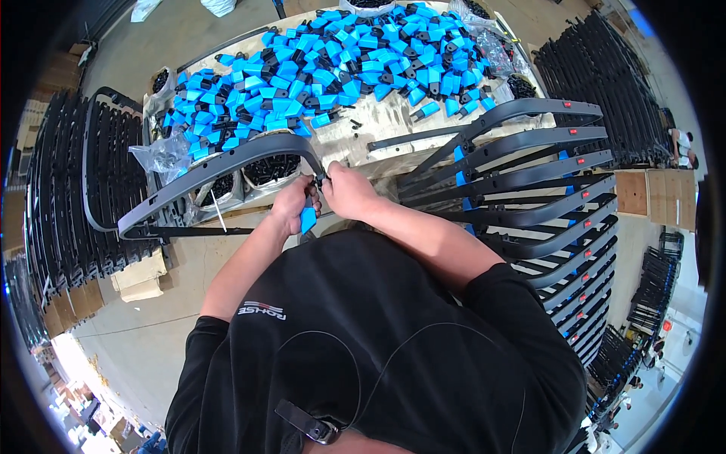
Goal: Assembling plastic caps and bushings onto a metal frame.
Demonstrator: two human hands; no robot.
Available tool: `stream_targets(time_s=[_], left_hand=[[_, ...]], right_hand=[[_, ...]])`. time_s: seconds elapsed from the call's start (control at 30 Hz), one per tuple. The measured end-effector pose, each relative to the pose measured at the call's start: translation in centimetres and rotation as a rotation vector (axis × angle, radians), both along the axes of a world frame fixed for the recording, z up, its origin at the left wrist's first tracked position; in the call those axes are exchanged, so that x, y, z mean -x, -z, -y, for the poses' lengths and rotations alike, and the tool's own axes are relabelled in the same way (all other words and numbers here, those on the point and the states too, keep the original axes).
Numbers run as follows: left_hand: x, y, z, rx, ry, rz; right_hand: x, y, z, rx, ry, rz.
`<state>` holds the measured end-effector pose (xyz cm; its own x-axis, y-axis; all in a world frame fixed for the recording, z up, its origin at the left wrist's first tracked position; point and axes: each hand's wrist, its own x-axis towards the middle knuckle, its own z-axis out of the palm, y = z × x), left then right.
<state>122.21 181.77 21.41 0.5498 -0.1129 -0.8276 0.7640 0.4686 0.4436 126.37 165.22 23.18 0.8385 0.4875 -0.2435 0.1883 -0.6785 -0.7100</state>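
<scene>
A black, bent tubular frame stretches from the left toward my chest, its near end curving down between my hands. My left hand is closed around a blue plastic piece with a black end, just under that frame end. Against the same end, from the right side, presses my right hand, its fingers closed around the tube. Any small fastener between the fingertips is hidden. Below the frame's bend sits an open bag of small black parts.
A big heap of blue-and-black plastic pieces covers much of the worktable. Similar frames with red marks are stacked at right. More black frames stand at far left. A clear plastic bag lies at the table's left edge.
</scene>
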Motion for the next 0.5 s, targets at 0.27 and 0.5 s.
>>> stream_targets(time_s=[0.27,0.5], left_hand=[[0.4,-0.1,-0.2,-0.015,-0.019,0.067],[-0.2,-0.4,-1.0,0.018,0.105,0.029]], right_hand=[[0.0,0.1,0.1,-0.010,0.011,-0.009],[-0.2,-0.2,0.2,0.027,-0.052,0.009]])
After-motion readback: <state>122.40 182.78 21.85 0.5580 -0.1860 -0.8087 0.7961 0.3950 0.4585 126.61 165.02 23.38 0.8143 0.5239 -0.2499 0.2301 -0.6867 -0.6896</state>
